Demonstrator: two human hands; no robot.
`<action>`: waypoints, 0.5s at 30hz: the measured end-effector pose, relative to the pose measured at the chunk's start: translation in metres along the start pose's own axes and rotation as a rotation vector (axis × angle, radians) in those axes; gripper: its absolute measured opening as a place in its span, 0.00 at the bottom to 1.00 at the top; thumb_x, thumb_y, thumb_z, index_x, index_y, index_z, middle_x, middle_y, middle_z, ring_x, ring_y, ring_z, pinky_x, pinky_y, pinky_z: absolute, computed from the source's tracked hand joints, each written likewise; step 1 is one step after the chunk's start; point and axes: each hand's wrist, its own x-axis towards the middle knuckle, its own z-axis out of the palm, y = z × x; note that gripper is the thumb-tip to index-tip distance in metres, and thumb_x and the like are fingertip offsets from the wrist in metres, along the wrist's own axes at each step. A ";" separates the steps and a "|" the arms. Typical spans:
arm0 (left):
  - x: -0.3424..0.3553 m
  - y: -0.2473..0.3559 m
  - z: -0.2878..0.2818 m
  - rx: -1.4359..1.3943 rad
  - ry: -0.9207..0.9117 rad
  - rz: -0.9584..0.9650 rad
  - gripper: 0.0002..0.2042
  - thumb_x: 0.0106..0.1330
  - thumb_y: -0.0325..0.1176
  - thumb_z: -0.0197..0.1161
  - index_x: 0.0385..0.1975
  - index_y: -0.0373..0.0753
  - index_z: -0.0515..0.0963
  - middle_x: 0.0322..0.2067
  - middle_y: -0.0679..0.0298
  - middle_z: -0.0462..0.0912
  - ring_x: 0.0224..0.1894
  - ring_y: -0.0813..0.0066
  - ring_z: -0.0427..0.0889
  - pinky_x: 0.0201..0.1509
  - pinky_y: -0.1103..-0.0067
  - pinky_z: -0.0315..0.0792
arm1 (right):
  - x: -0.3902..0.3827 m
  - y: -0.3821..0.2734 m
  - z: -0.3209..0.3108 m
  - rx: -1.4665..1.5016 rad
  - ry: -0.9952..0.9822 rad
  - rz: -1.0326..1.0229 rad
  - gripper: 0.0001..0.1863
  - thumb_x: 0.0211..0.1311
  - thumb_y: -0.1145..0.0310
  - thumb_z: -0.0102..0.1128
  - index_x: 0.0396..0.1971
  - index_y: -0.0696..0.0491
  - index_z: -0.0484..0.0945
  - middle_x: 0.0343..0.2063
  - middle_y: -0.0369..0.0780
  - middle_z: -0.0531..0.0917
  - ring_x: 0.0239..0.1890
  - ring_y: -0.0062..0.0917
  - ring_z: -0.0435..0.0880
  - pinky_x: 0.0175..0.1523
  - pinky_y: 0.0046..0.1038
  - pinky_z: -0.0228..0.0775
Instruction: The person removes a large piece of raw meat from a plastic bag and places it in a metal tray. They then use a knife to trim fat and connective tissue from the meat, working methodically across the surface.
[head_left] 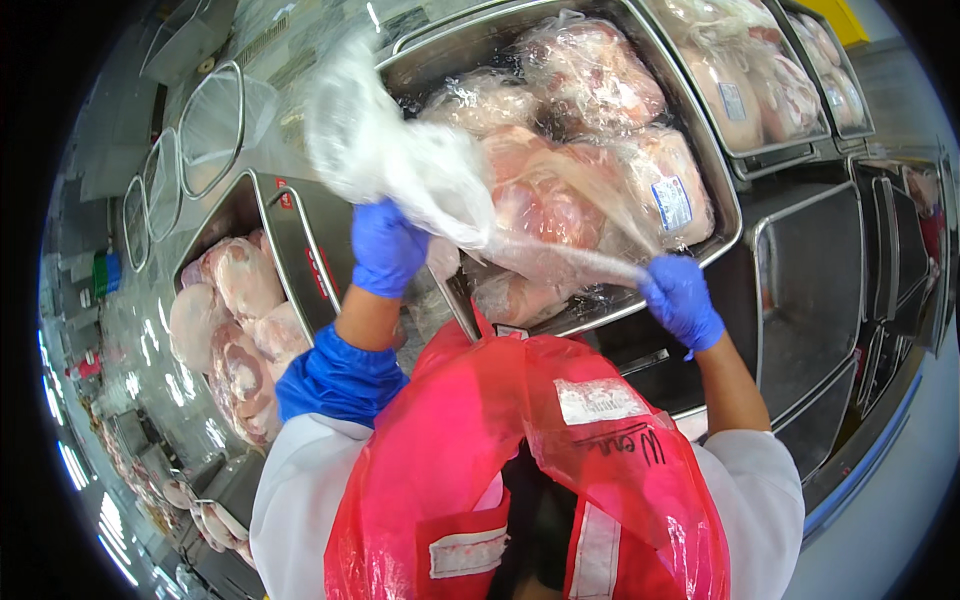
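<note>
Both hands are gloved in blue. The left hand (385, 245) has its fingers curled tight around the bunched upper end of a clear plastic bag (400, 160), which billows crinkled above its knuckles. The right hand (682, 298) pinches the bag's stretched, twisted tail, fingers closed on it. The film spans between the fingers, just over the near rim of a steel tray (725, 245) packed with wrapped pink meat cuts (560, 190). Left of the left fingers, a second bin (285, 225) holds bare, glistening cuts. A red plastic apron (450, 450) crowds below.
</note>
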 end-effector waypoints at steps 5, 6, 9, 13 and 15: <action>0.023 0.109 0.030 1.164 0.031 0.903 0.25 0.47 0.32 0.65 0.48 0.36 0.70 0.44 0.58 0.75 0.48 0.67 0.74 0.51 0.74 0.69 | 0.053 -0.037 -0.026 0.205 0.189 -0.077 0.15 0.58 0.65 0.53 0.16 0.57 0.68 0.13 0.46 0.67 0.17 0.41 0.66 0.24 0.34 0.58; 0.028 0.120 0.029 1.395 0.049 1.094 0.25 0.47 0.34 0.68 0.47 0.36 0.71 0.44 0.58 0.76 0.48 0.67 0.74 0.52 0.73 0.68 | 0.063 -0.044 -0.028 0.253 0.201 -0.062 0.15 0.58 0.65 0.53 0.16 0.57 0.68 0.14 0.47 0.67 0.17 0.41 0.66 0.24 0.35 0.59; 0.052 0.121 0.010 0.263 0.168 0.410 0.22 0.47 0.32 0.67 0.44 0.35 0.73 0.42 0.55 0.78 0.47 0.63 0.76 0.50 0.72 0.69 | 0.084 -0.060 -0.045 0.340 0.242 0.006 0.15 0.58 0.65 0.54 0.16 0.57 0.68 0.14 0.47 0.67 0.18 0.40 0.65 0.25 0.34 0.59; 0.070 0.091 -0.027 0.455 0.128 0.407 0.18 0.47 0.29 0.62 0.41 0.34 0.75 0.36 0.57 0.79 0.40 0.64 0.78 0.44 0.74 0.71 | 0.099 -0.058 -0.064 0.239 0.358 0.071 0.15 0.57 0.65 0.55 0.16 0.58 0.68 0.14 0.48 0.66 0.17 0.39 0.64 0.25 0.34 0.59; 0.080 0.060 -0.049 0.613 0.046 0.445 0.19 0.46 0.25 0.55 0.42 0.34 0.73 0.32 0.62 0.77 0.35 0.70 0.76 0.38 0.76 0.71 | 0.105 -0.044 -0.064 0.172 0.393 0.093 0.15 0.57 0.65 0.55 0.16 0.58 0.68 0.14 0.49 0.67 0.17 0.39 0.65 0.25 0.33 0.59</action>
